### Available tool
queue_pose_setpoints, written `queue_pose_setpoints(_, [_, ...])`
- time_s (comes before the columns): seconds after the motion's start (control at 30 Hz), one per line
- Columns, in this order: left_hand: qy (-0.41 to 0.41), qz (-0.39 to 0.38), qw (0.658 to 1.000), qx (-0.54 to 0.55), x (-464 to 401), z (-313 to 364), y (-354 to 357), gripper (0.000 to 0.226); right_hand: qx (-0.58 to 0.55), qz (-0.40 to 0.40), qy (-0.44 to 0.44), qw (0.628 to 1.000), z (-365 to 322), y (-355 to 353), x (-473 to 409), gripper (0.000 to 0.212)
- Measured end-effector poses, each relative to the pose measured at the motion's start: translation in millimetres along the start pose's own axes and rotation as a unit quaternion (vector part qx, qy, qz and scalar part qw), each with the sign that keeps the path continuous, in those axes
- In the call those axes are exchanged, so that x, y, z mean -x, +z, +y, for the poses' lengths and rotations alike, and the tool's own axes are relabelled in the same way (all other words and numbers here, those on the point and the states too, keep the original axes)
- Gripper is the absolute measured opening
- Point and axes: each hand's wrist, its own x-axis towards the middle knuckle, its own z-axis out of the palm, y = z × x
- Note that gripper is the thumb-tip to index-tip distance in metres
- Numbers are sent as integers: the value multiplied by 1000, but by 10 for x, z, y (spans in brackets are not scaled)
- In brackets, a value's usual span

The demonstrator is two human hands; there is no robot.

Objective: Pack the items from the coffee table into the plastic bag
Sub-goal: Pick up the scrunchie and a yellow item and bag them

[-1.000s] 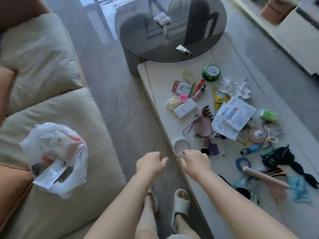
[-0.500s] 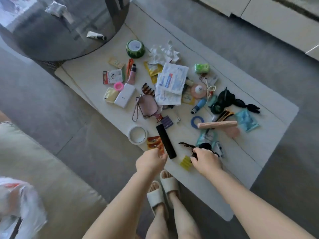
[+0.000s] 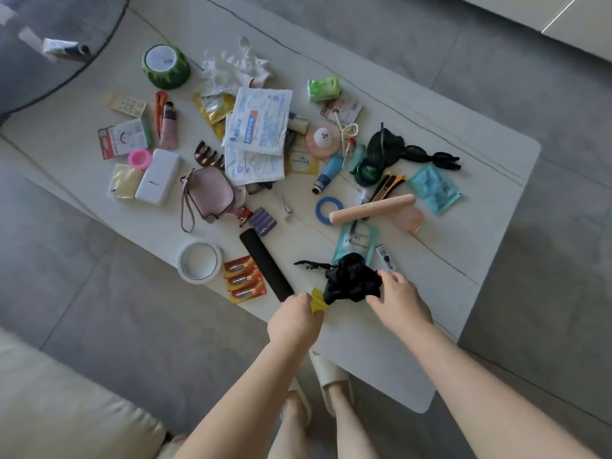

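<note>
Black scrunchie [image 3: 351, 280] in right hand [image 3: 399, 301] fingers, beside left hand [image 3: 293, 321].

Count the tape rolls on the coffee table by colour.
White tape roll: 1
Blue tape roll: 1
Green watermelon-print tape roll: 1
Total: 3
</note>
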Motion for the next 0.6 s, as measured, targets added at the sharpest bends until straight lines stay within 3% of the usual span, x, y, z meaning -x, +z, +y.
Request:
queue_pose_setpoints(0.17, [-46, 39, 998, -26, -346, 74, 437, 31, -17, 18, -6, 1000, 2, 285, -441, 63])
queue_pose_setpoints(0.3, [-92, 50, 994, -5, -494, 112, 647, 49, -23, 9, 11, 1000, 29, 430, -578, 67])
queue_pose_setpoints(0.37, [-105, 66, 992, 15, -557, 125, 696, 47, -33, -2, 20, 999, 51, 468, -609, 67])
queue_pose_setpoints(0.47, [-107, 82, 990, 51, -615, 133, 701, 38, -71, -22, 49, 996, 82, 488, -636, 54])
queue_pose_setpoints(0.6, [-127, 62, 986, 88, -540, 149, 575, 41, -122, -10, 72, 990, 58, 323, -540, 25])
